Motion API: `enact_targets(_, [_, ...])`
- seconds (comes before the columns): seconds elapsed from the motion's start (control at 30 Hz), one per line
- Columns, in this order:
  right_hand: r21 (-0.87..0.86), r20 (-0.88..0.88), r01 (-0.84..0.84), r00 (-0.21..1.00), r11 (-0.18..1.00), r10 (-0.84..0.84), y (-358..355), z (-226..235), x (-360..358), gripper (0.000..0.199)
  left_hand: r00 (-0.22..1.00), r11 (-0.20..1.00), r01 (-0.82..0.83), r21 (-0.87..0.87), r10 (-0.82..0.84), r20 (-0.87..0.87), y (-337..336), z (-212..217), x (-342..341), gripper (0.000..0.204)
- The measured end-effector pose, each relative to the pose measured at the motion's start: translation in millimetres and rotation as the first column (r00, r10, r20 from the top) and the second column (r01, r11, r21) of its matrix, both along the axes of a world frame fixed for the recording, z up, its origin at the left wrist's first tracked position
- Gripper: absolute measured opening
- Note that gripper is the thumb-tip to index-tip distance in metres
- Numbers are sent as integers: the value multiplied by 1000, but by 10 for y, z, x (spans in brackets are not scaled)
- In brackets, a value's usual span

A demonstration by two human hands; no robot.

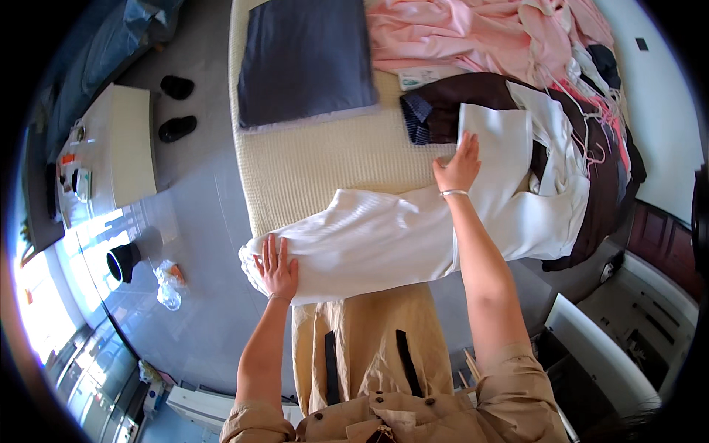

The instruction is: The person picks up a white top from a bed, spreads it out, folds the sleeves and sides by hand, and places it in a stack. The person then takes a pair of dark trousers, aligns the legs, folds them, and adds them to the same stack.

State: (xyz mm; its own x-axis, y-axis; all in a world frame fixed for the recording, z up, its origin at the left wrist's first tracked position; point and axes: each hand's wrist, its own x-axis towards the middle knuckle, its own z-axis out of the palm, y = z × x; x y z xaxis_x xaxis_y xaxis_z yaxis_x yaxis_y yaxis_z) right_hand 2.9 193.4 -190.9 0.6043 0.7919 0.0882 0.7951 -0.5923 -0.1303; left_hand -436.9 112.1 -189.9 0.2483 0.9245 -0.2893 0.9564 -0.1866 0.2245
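White trousers [369, 244] lie spread across the near edge of the bed [295, 166], their gathered end at the left. One leg bends upward at the right, its straight hem [498, 118] lying over a dark brown garment. My left hand [278, 273] rests flat on the gathered end, fingers stretched out. Farther up, my right hand [459, 168] lies on the inner edge of the bent leg, thumb apart and fingers extended. Its wrist wears a silver bangle. Neither hand grips the cloth.
A folded dark grey cloth [306, 63] lies at the far left of the bed. Pink fabric [465, 33] and a dark brown garment [602, 199] are heaped to the right. On the floor are black slippers [177, 129] and a plastic bag [170, 284]; an open white drawer [598, 347] stands lower right.
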Motion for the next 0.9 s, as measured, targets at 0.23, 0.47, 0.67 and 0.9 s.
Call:
enact_targets(0.23, [121, -522, 282, 833, 952, -181, 22, 32, 615, 35, 985, 1000, -6, 15, 9, -170, 7, 50, 176, 66])
enact_targets(0.47, [42, -819, 929, -180, 369, 545, -1279, 898, 1613, 36, 997, 992, 76, 102, -79, 22, 132, 498, 1408, 69])
enact_targets(0.67, [12, -848, 894, -228, 447, 479, -2935, 1119, 2175, 53, 884, 925, 366, 105, -380, 270, 141, 706, 3327, 61])
enact_targets(0.9, [-171, -944, 919, -256, 356, 209, -3587, 476, 2632, 40, 750, 849, 525, 56, -493, 441, 203, 539, 4880, 58])
